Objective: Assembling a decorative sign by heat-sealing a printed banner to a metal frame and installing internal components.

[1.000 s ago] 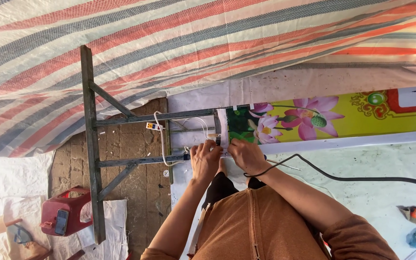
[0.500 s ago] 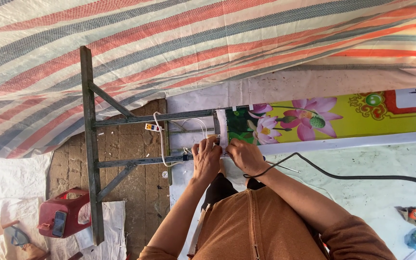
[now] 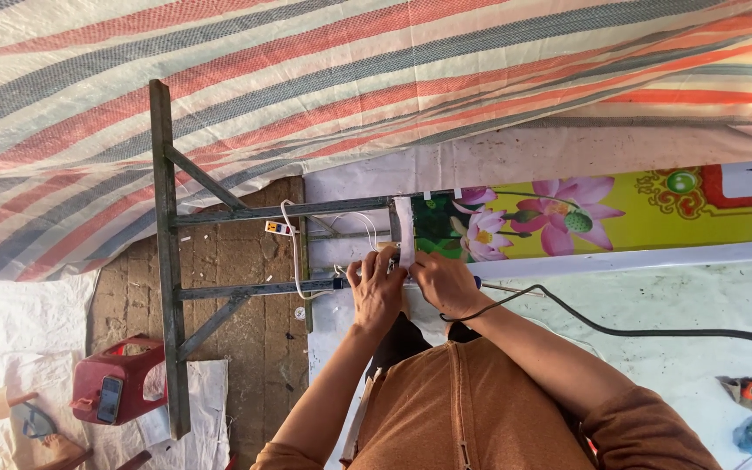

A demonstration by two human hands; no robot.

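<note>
- The left hand (image 3: 376,292) and the right hand (image 3: 444,283) are close together at the lower end of a white strip (image 3: 405,228).
- The white strip lies across a printed banner with pink lotus flowers (image 3: 559,213), and it ends just at the fingers of both hands.
- The fingers (image 3: 367,265) of the left hand are curled and pinch at the end of the strip; the fingers of the right hand are bent on the same place from the other side. How firm the grip is, I cannot tell.
- A grey metal frame (image 3: 167,252) stands beyond the left hand; one of its bars passes just under the fingers.
- A white cord (image 3: 293,252) hangs on the frame, near the left fingers.
- A black cable (image 3: 620,331) runs from beside the right wrist, over the white sheet (image 3: 654,296).
- A red container (image 3: 119,387) stands on the floor, well apart from both hands.
- A striped tarpaulin (image 3: 376,78) covers the area beyond the fingers.
</note>
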